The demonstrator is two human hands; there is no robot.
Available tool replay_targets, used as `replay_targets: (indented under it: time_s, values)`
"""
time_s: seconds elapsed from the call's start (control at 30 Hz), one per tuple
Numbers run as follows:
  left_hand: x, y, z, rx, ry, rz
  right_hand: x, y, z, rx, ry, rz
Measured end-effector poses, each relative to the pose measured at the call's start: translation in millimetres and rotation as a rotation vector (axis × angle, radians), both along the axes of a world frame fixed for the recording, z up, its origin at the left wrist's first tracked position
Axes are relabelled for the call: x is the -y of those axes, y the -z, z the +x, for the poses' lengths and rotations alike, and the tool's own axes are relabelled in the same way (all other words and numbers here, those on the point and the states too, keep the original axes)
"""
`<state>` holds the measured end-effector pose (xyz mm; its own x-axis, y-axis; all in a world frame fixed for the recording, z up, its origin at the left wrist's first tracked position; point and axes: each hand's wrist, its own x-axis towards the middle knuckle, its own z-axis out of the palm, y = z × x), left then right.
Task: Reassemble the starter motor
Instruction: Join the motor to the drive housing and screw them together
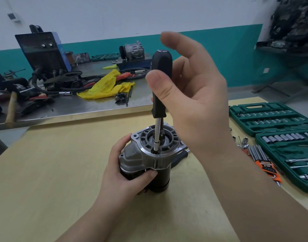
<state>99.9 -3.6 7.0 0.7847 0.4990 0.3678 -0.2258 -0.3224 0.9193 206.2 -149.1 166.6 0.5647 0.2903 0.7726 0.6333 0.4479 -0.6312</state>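
Observation:
The starter motor (149,154) stands upright on the wooden table (62,172), its grey aluminium nose housing facing up and its black body below. My left hand (127,173) grips the motor's body from the left. A black-handled socket driver (161,84) stands vertically, its metal shaft and socket reaching down into the housing's rim at the front. My right hand (193,102) holds the driver's handle between the thumb and the fingers behind it, with the index finger raised above the handle's top.
Open green socket-set cases (272,117) lie at the right, with loose sockets and an orange-held hex key set (265,163) beside them. A metal bench (80,105) behind carries a blue welder (43,51), a yellow rag (106,86), a hammer (11,107) and a compressor (132,49).

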Motion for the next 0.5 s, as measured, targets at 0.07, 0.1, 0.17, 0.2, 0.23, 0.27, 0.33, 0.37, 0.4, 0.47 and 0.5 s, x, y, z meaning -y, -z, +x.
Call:
replay_targets:
  time_s: [0.07, 0.1, 0.17, 0.2, 0.23, 0.27, 0.33, 0.37, 0.4, 0.47, 0.5]
  values:
    - [-0.7, -0.3, -1.2, 0.003, -0.003, 0.006, 4.3, -3.1, 2.4, -0.063, -0.054, -0.052]
    - [-0.7, -0.5, -1.4, 0.006, 0.002, 0.007, 6.0, -4.3, 3.0, -0.082, -0.073, -0.075]
    - [-1.7, -1.2, -0.7, 0.025, 0.008, 0.0, 8.0, -6.2, 3.2, -0.109, -0.091, -0.106]
    - [-1.8, -1.7, 0.5, 0.042, 0.003, -0.004, 8.5, -7.4, 2.5, -0.119, -0.086, -0.117]
    - [-1.0, -2.6, 2.2, 0.054, -0.009, -0.007, 9.1, -9.0, 1.1, -0.12, -0.071, -0.129]
    - [0.6, -4.0, 4.2, 0.059, -0.027, -0.005, 9.5, -10.0, 0.3, -0.115, -0.051, -0.145]
    - [4.1, -5.4, 7.6, 0.067, -0.062, 0.007, 10.3, -11.6, -1.1, -0.099, 0.01, -0.171]
    - [5.5, -5.2, 8.8, 0.073, -0.074, 0.012, 10.9, -12.6, -1.9, -0.094, 0.051, -0.177]
    - [6.6, -4.9, 9.5, 0.078, -0.085, 0.018, 11.2, -13.2, -2.6, -0.082, 0.104, -0.182]
    - [9.2, -4.6, 9.9, 0.091, -0.106, 0.032, 11.0, -13.0, -5.2, -0.036, 0.235, -0.191]
    - [10.7, -4.6, 9.9, 0.097, -0.114, 0.04, 10.4, -12.9, -7.3, -0.021, 0.294, -0.193]
